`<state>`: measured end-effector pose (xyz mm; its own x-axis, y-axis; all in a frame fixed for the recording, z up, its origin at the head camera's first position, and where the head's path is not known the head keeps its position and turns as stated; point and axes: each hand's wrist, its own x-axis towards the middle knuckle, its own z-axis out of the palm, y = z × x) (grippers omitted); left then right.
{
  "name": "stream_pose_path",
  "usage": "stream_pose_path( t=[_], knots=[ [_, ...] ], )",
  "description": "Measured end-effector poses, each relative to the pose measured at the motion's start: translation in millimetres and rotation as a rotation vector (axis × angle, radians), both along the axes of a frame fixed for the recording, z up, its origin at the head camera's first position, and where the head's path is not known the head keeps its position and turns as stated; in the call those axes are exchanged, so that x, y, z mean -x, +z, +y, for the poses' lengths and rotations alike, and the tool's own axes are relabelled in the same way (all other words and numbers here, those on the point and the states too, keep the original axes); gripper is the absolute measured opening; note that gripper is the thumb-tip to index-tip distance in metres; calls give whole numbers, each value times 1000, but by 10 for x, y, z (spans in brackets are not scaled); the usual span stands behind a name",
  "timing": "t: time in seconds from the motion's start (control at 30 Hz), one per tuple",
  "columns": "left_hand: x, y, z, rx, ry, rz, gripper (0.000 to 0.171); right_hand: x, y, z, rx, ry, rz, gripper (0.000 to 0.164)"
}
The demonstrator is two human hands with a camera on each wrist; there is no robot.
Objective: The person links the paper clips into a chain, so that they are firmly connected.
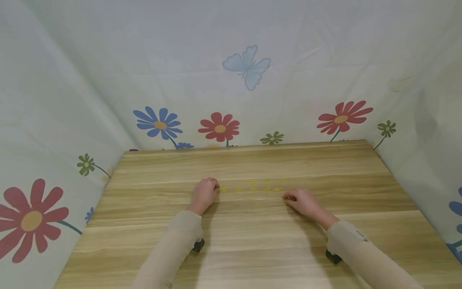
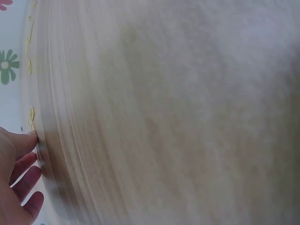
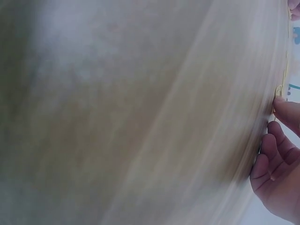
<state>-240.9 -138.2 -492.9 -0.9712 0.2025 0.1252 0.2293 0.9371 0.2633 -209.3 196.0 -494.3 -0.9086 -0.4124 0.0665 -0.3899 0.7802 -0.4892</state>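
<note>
Small yellow paper clips lie on the wooden table. My left hand is at the left end of their row, thumb and forefinger on the end of a yellow paper clip. Another clip lies right beside that one. On the right, my right hand pinches a paper clip between thumb and forefinger, its loop showing past the thumb tip. The other fingers of this hand are bent close over the tabletop.
Between the hands lie several loose paper clips, among them one clip near the left hand and another near the right. Farther back is a looser row with a clip. A flower-printed cloth hangs behind the table.
</note>
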Motion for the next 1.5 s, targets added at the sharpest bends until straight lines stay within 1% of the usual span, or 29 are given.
stream_pose_path(
  t=[0.27,0.43,0.7,0.9,1.07,1.23,1.43,1.5],
  knots=[
    [-7,-12,0,-20,7,8,5,-11,-11,-20,9,-24,-2,9],
    [-8,-15,-6,-29,10,20,6,-15,-10,-27,7,-23,11,5],
    [-24,-30,-20,-8,13,32,9,-25,-8,-22,-25,-32,29,5],
    [-31,-38,-48,11,-24,35,10,-25,3,-24,-24,-49,-2,7],
    [-31,-41,-64,32,-57,48,12,-28,37,-55,30,-40,-46,6],
    [-46,8,-60,43,-79,58,15,-48,98,-112,69,-25,-95,7],
    [-77,104,-32,31,-86,48,15,-64,192,-177,98,13,-81,6],
    [-85,129,-18,28,-94,58,14,-66,219,-192,103,24,-78,7]
  ],
)
